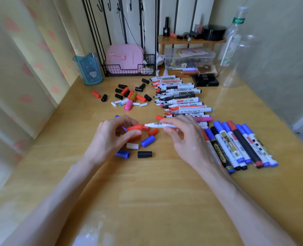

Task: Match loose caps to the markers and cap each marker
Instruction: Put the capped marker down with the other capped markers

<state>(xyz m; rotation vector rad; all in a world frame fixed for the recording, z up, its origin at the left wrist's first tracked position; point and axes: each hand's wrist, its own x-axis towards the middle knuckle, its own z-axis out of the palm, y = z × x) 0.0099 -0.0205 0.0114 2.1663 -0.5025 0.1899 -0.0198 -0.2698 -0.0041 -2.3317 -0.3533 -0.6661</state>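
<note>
While my left hand pinches the red plastic cap between thumb and fingertips and my right hand grips the white-barrelled whiteboard marker around its middle, the cap's open mouth meets the marker's nose just above the yellow wooden tabletop, between my two hands. I cannot tell whether the cap has seated or only rests on the tip.

The main risk, as I judge it, is a skewed push. If cap and barrel are out of line, the rim could catch the nib, crush it or smear ink on my fingers. A second risk is a wrong match: another short red cap lies just beside the barrel, and the red caps here look alike, so this one may fit loosely and drop off.

My left hand also sits over a cluster of loose caps, among them a ribbed blue cap, a stubby white cap and a black cap. A hard shove could scatter them. My right wrist lies near the row of uncapped markers and the bundle of capped markers. A jerk there could roll them together and mix sorted with unsorted.
</note>
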